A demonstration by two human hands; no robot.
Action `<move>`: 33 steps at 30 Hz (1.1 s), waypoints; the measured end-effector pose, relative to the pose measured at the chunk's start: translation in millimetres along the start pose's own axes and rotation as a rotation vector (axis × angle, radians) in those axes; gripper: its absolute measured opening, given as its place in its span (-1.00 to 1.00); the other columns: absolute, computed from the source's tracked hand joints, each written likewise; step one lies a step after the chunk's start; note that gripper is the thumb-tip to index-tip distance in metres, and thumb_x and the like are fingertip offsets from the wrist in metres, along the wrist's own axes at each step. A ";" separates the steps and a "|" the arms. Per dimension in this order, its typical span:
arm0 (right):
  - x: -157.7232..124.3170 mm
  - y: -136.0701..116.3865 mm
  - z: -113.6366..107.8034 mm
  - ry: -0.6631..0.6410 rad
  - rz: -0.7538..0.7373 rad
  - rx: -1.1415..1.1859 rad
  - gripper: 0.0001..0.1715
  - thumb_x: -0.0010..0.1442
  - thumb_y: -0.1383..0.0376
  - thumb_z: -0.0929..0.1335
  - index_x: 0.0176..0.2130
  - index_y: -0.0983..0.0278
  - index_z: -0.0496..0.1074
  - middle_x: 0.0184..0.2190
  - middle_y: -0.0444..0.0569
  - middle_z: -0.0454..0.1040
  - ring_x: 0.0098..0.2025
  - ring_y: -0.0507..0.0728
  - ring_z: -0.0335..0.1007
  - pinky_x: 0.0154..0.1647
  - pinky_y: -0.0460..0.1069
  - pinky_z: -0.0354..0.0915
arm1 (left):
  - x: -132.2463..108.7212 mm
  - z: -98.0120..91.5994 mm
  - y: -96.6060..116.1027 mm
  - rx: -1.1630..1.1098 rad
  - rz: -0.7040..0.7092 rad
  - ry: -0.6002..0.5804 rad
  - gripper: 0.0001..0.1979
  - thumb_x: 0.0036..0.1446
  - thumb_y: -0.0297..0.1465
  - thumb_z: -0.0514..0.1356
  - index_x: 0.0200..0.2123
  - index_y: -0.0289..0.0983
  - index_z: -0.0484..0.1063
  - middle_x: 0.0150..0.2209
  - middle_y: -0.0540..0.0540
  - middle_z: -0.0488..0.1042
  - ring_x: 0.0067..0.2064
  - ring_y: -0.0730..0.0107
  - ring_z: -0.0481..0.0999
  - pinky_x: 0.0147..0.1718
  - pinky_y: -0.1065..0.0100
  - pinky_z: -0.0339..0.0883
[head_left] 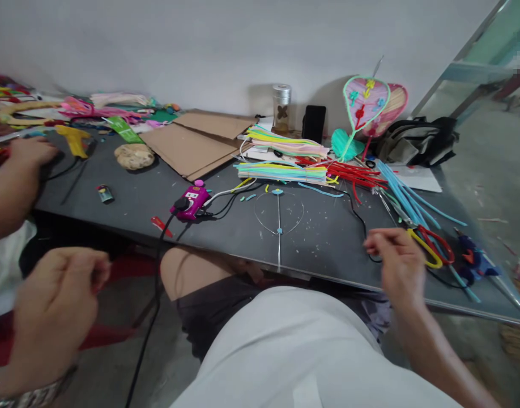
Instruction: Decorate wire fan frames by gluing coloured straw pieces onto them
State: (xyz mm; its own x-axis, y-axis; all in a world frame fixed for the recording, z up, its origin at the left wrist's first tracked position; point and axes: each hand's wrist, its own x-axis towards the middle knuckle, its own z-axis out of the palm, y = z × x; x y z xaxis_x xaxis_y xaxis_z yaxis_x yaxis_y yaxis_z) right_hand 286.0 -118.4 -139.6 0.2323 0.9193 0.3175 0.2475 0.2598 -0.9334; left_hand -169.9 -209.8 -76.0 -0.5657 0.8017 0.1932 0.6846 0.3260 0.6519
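My left hand (56,306), with a metal wristwatch band, hangs below the table's near edge with its fingers curled together. What it holds, if anything, is hidden. My right hand (398,266) is over the grey tabletop (319,249), its fingertips pinched close to a thin black cord (365,229). Just to its right lie scissors with red and yellow handles (430,246). A thin wire frame with small blue pieces (279,224) lies ahead of my hands, apart from both.
A co-worker's hand (33,158) rests at the table's left. A magenta power socket (190,203) trails cables. Bundled coloured straws (281,173), red strips (349,175), blue tubes (406,195), cardboard sheets (192,144), a heart-shaped craft fan (364,105) and a black backpack (417,141) crowd the table's far side.
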 end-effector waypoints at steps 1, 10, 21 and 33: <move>-9.6 -1.3 16.9 -0.126 -0.027 -0.060 -0.92 0.24 0.22 0.44 -0.24 0.17 0.55 -0.46 -0.12 0.52 -0.45 0.08 0.41 -0.42 -0.03 0.29 | -0.5 5.4 4.4 -0.019 -0.012 0.027 -0.74 0.19 -0.14 0.07 -0.47 -0.11 0.32 -0.55 0.08 0.36 -0.40 0.20 0.39 -0.40 0.21 0.26; -17.5 -24.8 143.4 -0.770 -0.097 -0.989 -0.69 0.32 0.10 0.38 -0.23 0.29 0.54 -0.25 0.14 0.63 -0.19 0.25 0.56 -0.28 0.02 0.28 | -17.6 60.3 12.2 -0.228 0.280 -0.147 -0.81 0.10 -0.22 0.32 -0.43 -0.21 0.51 -0.37 -0.02 0.55 -0.33 0.30 0.51 -0.32 0.31 0.37; 4.8 -12.4 92.5 -0.592 -0.051 -0.992 -0.78 0.31 0.35 0.25 -0.31 0.26 0.46 -0.35 -0.01 0.56 -0.33 0.09 0.44 -0.31 -0.05 0.16 | -10.4 103.3 19.7 -0.121 0.503 -0.317 -0.71 0.32 -0.23 0.14 -0.35 -0.23 0.56 -0.35 -0.07 0.58 -0.30 0.32 0.53 -0.24 0.33 0.38; 1.2 11.3 20.3 -0.150 -0.240 -0.509 -0.79 0.31 0.27 0.33 -0.39 0.24 0.40 -0.55 -0.21 0.32 -0.54 -0.01 0.18 -0.43 -0.09 0.13 | 54.3 269.4 123.1 -0.052 0.479 -0.476 -0.92 0.07 -0.42 0.40 -0.31 -0.23 0.61 -0.30 -0.09 0.59 -0.24 0.27 0.55 -0.18 0.27 0.38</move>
State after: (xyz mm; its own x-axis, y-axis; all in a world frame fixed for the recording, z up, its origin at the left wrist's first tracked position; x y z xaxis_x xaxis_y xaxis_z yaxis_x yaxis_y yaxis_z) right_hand 270.0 -108.3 -153.2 -0.0122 0.8937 0.4486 0.7064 0.3252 -0.6287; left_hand 7.5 8.9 -182.8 0.0671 0.9888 0.1337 0.7798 -0.1355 0.6111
